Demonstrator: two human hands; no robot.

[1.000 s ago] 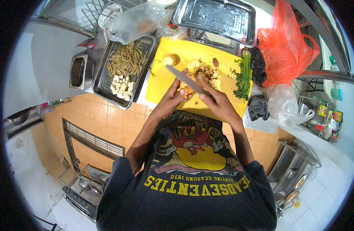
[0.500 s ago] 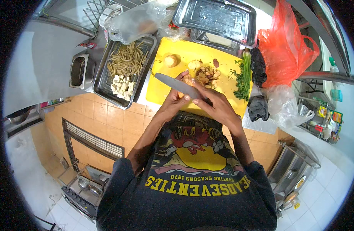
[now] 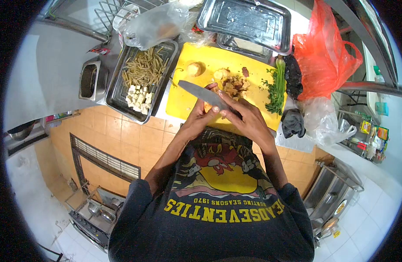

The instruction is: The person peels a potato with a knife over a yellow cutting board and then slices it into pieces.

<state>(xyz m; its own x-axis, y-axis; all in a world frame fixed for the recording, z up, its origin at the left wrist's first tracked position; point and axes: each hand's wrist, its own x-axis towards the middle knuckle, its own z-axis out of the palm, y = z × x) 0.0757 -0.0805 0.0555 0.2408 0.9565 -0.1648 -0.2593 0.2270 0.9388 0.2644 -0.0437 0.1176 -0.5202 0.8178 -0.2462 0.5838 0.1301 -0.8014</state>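
Note:
In my right hand (image 3: 247, 118) is a kitchen knife (image 3: 195, 91), its broad grey blade pointing up and left across the other hand. The fingers of my left hand (image 3: 200, 118) are wrapped round a potato (image 3: 207, 106), mostly hidden behind the blade and fingers. Both hands are close together over the near edge of a yellow cutting board (image 3: 179, 102). Beyond them lies a pile of brown peels (image 3: 235, 85), with pale cut pieces (image 3: 220, 74) beside it. A peeled potato (image 3: 193, 69) sits at the board's upper left.
Left of the board, a metal tray (image 3: 116, 89) holds cut green beans (image 3: 144, 67) and white tofu cubes (image 3: 139, 99). Leafy greens (image 3: 276, 87) lie along the board's right side. A black tray (image 3: 244, 22) stands behind, and a red plastic bag (image 3: 319, 56) is at right.
The knife and my right hand have shifted slightly, the blade now covering more of the potato. My left hand has turned a little around it. The board's contents look the same.

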